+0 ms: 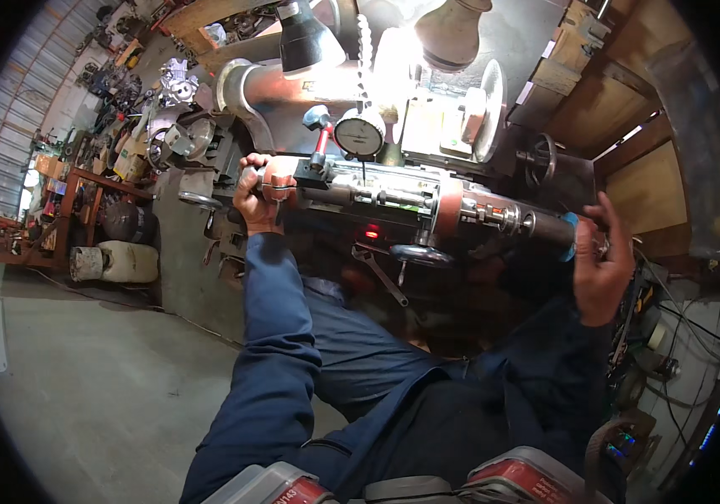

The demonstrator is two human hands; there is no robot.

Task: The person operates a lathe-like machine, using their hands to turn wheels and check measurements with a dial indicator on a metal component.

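A long bench machine carries a slim, bright metal shaft [394,198] lengthwise between its two ends. My left hand [257,200] is closed round the machine's left end, beside a reddish-brown clamp ring [279,180]; its fingers hide what they grip. At the right end, my right hand [602,267] holds the blue-ringed end of a dark metal cylinder [551,228], thumb on the near side and one finger raised. A round dial gauge [359,135] stands over the shaft, its thin stem pointing down at it. Next to the gauge is a red-and-black holder [319,143].
Two lamps [308,40] [452,34] hang over the machine. A handwheel [421,255] juts out at its front, and a wrench [381,275] lies below. Metal parts [179,81] crowd the left side, near a pale plastic canister [131,261]. Cables run at the right.
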